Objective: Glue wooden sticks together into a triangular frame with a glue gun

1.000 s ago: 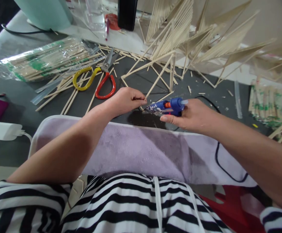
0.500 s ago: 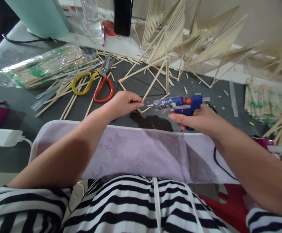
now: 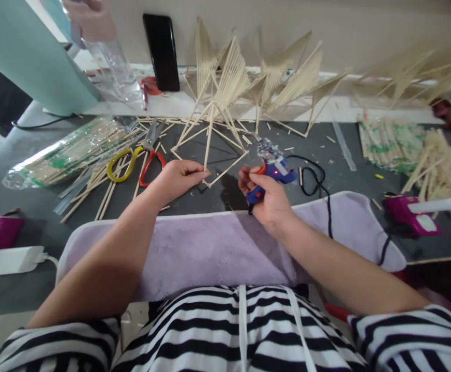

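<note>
My left hand (image 3: 181,181) pinches the lower end of a thin wooden stick (image 3: 208,139) at the near corner of a stick frame (image 3: 229,168). The frame stands on the dark table, its sticks meeting at a raised point. To its right, my right hand (image 3: 266,194) is wrapped round the handle of a blue glue gun (image 3: 274,168), whose nozzle points away from me, up and to the left. Yellow-and-red scissors (image 3: 148,150) lie left of the frame, close to my left hand.
Finished-looking fan-shaped stick structures (image 3: 231,77) line the wall, beside a black phone (image 3: 161,51). Bagged sticks (image 3: 70,150) lie left; more sticks (image 3: 438,165) lie right. A black cord (image 3: 318,178) loops by the gun. A lilac cloth (image 3: 202,248) covers the near edge.
The glue gun has moved away from the frame's near corner and turned from pointing left to pointing away from me. My left hand still pinches the stick. The camera view has shifted.
</note>
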### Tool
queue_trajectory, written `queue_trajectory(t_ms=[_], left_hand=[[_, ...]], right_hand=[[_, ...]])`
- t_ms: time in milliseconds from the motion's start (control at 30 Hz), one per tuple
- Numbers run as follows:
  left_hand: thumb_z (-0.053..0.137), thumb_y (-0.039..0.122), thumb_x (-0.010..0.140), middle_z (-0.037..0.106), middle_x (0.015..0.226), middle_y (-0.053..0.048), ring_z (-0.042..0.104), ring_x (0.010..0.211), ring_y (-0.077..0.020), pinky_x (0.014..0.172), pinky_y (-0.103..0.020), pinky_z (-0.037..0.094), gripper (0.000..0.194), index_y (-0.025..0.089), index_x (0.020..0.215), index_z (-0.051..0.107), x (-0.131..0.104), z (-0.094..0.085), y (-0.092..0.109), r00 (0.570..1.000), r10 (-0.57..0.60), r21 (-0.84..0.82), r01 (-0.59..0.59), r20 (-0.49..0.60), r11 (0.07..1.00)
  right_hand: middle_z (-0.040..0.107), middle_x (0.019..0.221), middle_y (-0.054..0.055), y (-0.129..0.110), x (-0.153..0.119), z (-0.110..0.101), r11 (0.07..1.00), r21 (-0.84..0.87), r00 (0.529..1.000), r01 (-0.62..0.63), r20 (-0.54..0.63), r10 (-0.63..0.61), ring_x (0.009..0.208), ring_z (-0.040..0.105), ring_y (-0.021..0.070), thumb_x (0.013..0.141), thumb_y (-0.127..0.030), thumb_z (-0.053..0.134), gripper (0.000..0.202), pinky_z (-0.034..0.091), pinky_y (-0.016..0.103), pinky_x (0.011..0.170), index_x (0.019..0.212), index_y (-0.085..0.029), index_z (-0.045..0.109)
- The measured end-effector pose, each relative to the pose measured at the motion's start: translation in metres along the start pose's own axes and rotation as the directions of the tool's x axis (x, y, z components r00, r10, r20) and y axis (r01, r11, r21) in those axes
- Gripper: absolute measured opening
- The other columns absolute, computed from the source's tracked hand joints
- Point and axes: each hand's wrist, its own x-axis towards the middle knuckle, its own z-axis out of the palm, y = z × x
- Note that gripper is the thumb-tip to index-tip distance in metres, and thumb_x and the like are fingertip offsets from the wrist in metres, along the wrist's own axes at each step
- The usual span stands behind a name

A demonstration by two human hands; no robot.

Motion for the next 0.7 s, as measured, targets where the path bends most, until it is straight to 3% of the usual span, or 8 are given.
queue_trajectory(t_ms=[133, 300, 533, 633, 700], left_hand=[[0.060, 0.045, 0.083, 0.063, 0.067, 0.000, 0.053, 0.061, -0.0118, 0.055, -0.022, 0.038, 0.030, 0.018, 0.076, 0.071, 0.004, 0.001, 0.002, 1.000, -0.009, -0.017, 0.009, 0.027, 1.000], [0.060, 0.045, 0.084, 0.061, 0.068, 0.001, 0.051, 0.064, -0.0112, 0.058, -0.022, 0.037, 0.031, 0.016, 0.077, 0.070, 0.005, 0.007, 0.003, 0.999, -0.025, -0.028, 0.026, 0.043, 0.999], [0.060, 0.041, 0.084, 0.068, 0.078, -0.003, 0.058, 0.074, -0.0139, 0.066, -0.023, 0.043, 0.032, 0.015, 0.066, 0.066, 0.006, 0.011, 0.008, 0.999, -0.019, 0.000, 0.019, 0.039, 1.000], [0.063, 0.036, 0.082, 0.070, 0.087, -0.005, 0.062, 0.087, -0.0166, 0.079, -0.025, 0.046, 0.025, 0.016, 0.068, 0.068, 0.007, 0.013, 0.007, 0.999, 0.028, 0.004, -0.028, -0.018, 1.000], [0.064, 0.033, 0.080, 0.071, 0.090, -0.005, 0.063, 0.085, -0.0159, 0.078, -0.025, 0.047, 0.020, 0.015, 0.073, 0.069, 0.007, 0.014, 0.008, 0.999, -0.013, -0.046, 0.012, -0.031, 0.999]], right_hand=[[0.069, 0.082, -0.002, 0.022, -0.002, 0.015, 0.999, -0.033, 0.999, 0.034, -0.040, -0.035, 0.087, 0.066, 0.0174, 0.057, -0.023, 0.075, 0.020, 0.053, 0.030, 0.078, 0.074, -0.023, 0.065], [0.071, 0.082, -0.002, 0.040, -0.001, 0.017, 0.987, -0.130, 0.994, 0.096, 0.071, -0.087, 0.083, 0.066, 0.0170, 0.062, -0.027, 0.073, 0.020, 0.052, 0.032, 0.083, 0.081, -0.022, 0.070], [0.071, 0.079, -0.002, 0.036, 0.004, 0.019, 0.992, -0.122, 0.997, 0.037, 0.073, -0.028, 0.079, 0.067, 0.0157, 0.061, -0.024, 0.073, 0.021, 0.052, 0.033, 0.083, 0.082, -0.021, 0.070], [0.071, 0.078, -0.002, 0.034, 0.005, 0.022, 0.992, -0.124, 0.998, -0.004, 0.067, 0.013, 0.077, 0.068, 0.0163, 0.060, -0.024, 0.073, 0.027, 0.054, 0.034, 0.082, 0.087, -0.021, 0.069], [0.071, 0.080, -0.001, 0.033, 0.005, 0.023, 0.991, -0.135, 0.997, -0.013, 0.076, 0.023, 0.078, 0.068, 0.0169, 0.059, -0.024, 0.075, 0.032, 0.055, 0.034, 0.081, 0.091, -0.022, 0.069]])
